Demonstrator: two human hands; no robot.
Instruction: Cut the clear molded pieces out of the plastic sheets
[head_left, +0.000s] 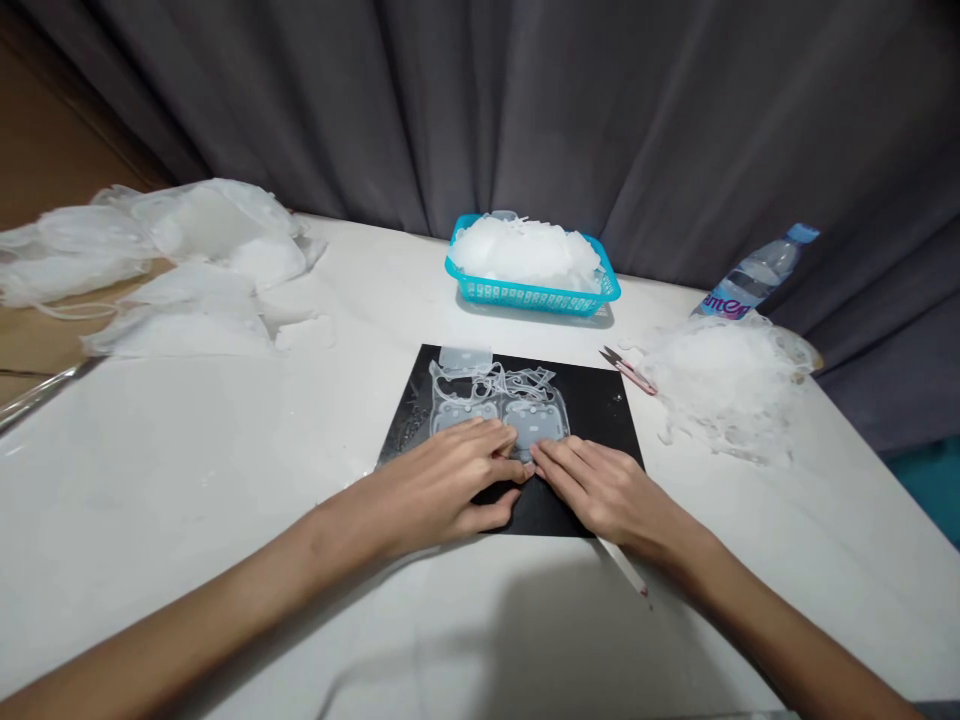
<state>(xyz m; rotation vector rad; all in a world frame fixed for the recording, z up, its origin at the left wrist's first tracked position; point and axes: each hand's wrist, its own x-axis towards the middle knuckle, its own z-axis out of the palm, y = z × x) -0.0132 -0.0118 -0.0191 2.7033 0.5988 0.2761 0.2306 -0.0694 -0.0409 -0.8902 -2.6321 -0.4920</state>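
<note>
A translucent moulded plastic sheet (534, 422) with rounded panels and a tangle of thin clear strips lies on a black mat (600, 410). My left hand (472, 470) rests over its near left part, fingers curled at the edge and thumb lower down on the mat. My right hand (592, 480) has its fingers pressed together on the near edge, close to the left fingertips. Both hands appear to grip the sheet, though the fingertips partly hide the contact. A slim white stick (624, 568) with a reddish tip pokes out from under my right hand.
A blue basket (532, 297) piled with translucent white pieces stands behind the mat. Pink-handled thread snips (630, 370) lie at the right, beside a heap of clear scraps (731, 380) and a water bottle (757, 275). Bags of translucent pieces (202, 250) sit at the left.
</note>
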